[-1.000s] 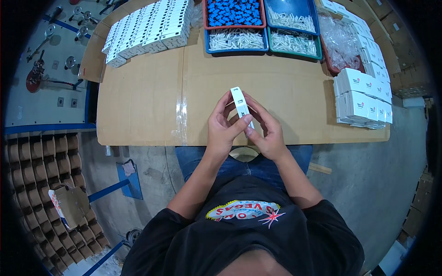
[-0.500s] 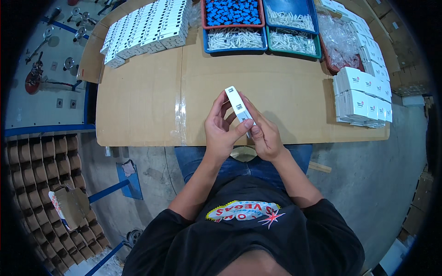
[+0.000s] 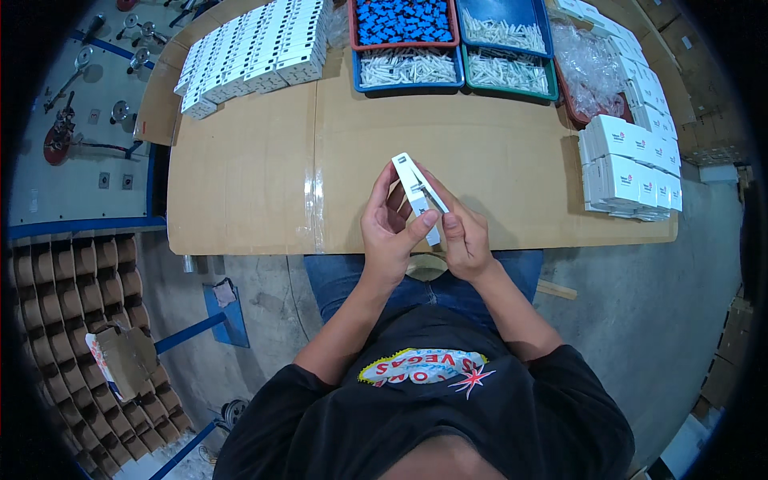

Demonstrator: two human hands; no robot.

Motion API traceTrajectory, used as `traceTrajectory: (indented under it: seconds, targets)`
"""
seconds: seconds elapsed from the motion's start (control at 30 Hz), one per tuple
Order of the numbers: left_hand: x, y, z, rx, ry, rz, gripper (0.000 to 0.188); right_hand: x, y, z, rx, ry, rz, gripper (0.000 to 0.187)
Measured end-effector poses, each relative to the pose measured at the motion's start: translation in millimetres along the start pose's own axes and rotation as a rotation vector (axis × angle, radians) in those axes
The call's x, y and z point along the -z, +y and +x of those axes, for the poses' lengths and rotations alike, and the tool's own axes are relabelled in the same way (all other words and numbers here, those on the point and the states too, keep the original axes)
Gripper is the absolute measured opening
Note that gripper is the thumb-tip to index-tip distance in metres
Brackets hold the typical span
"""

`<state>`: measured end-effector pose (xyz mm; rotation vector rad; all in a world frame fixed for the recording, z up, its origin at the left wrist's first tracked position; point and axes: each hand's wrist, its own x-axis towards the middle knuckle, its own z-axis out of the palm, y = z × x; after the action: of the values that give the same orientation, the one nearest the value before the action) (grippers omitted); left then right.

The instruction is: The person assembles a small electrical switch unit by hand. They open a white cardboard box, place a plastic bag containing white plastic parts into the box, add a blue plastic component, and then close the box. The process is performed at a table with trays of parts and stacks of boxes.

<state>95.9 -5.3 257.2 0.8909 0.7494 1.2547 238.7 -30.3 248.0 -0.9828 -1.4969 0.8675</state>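
A slim white box (image 3: 413, 189) is held up between my two hands, above the near edge of the cardboard-covered table (image 3: 240, 176). My left hand (image 3: 387, 232) grips its left side, thumb pressed on the lower part of the narrow face. On the right side, my right hand (image 3: 466, 236) pinches a white flap or panel that stands away from the box. A dark narrow gap shows between the panel and the box. What lies inside is too small to make out.
Rows of white boxes (image 3: 256, 48) stand back left, more stacked white boxes (image 3: 628, 168) at right. Along the back are a red tray (image 3: 352, 24) of blue parts, blue (image 3: 410, 90) and green (image 3: 512, 94) trays of white sticks, and clear plastic bags (image 3: 588, 68).
The narrow side of the box has come open at the right, with a panel now swung away. My right thumb has shifted slightly up and right.
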Motion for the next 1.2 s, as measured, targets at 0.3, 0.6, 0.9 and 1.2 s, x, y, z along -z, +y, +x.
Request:
traceTrajectory:
  seconds: [0.3,0.6,0.9,1.2]
  targets:
    - [6,7,-1,0.171,0.044,-0.206,0.058,19,17,-11,-0.326,0.125,0.218,0.045]
    - [19,-2,9,0.261,0.037,-0.152,0.056,12,9,-5,-0.289,0.217,0.128,0.044]
    - [47,-44,34,0.405,0.273,0.085,0.050,27,65,-1,-0.538,0.397,-0.032,0.030]
    - [91,-72,51,0.036,0.173,0.914,0.064,43,96,-10,-0.521,0.325,-0.335,0.039]
